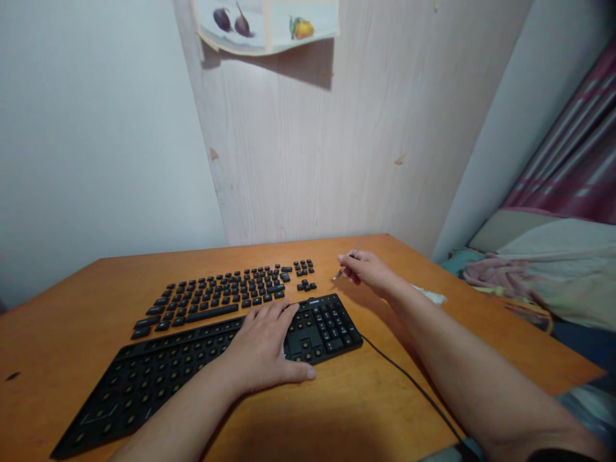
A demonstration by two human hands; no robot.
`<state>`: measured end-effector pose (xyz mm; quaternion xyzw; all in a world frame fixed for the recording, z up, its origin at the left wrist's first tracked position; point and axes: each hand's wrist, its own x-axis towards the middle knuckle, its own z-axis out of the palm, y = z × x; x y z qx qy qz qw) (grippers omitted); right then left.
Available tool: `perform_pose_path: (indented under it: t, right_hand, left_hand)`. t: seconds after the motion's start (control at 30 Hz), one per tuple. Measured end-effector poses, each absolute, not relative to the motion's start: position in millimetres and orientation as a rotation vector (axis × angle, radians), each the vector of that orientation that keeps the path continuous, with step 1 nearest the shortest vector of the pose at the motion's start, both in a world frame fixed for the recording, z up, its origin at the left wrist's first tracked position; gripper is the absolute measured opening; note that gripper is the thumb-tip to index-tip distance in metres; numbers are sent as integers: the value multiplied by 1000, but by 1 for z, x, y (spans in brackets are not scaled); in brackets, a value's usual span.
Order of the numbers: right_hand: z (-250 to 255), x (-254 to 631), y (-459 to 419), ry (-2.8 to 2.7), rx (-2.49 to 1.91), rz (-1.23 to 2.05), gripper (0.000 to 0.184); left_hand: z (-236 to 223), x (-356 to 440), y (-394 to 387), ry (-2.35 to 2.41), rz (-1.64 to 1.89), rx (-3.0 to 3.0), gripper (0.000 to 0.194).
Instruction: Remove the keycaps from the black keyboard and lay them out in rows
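A black keyboard [301, 337] lies slanted on the table, most of its keycaps off and its key sockets showing. Keycaps are still fitted on its number pad [332, 324]. My left hand [262, 343] grips across the keyboard, fingers toward the far edge and thumb at the near edge. Pinched in my right hand [366, 269] is a slim, pen-like tool [353, 255] with a pale tip pointing down; its exact kind is unclear. That hand is above the table, right of the keyboard. Loose black keycaps [226, 292] lie in keyboard-like rows behind it.
The keyboard's cable [409, 375] runs toward the near right. Crumpled white tissue [430, 295] lies beyond my right forearm. The wooden table [62, 301] meets a wall [308, 154] at the back. Bedding [543, 256] is off to the right.
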<state>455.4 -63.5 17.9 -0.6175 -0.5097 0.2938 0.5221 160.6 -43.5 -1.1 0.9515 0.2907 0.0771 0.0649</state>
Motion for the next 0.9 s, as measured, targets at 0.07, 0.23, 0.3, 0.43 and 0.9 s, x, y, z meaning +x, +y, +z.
perform_pose_path:
  t: [0.07, 0.23, 0.3, 0.43, 0.9]
  right_hand:
    - [18, 456, -64, -1219, -1486, 689, 30]
    - [19, 459, -65, -1186, -1482, 687, 34]
    - [19, 460, -65, -1182, -1483, 695, 36]
    - [16, 464, -64, -1200, -1507, 660, 38]
    - [38, 447, -79, -1281, -1562, 602, 35]
  left_hand:
    - [-2, 160, -43, 867, 245, 2876, 110]
    - [-4, 159, -44, 852, 304, 2863, 103]
    - [-4, 159, -45, 860, 316, 2853, 101]
    - [-2, 160, -46, 871, 310, 2827, 100]
    - [-3, 160, -46, 875, 290, 2824, 100]
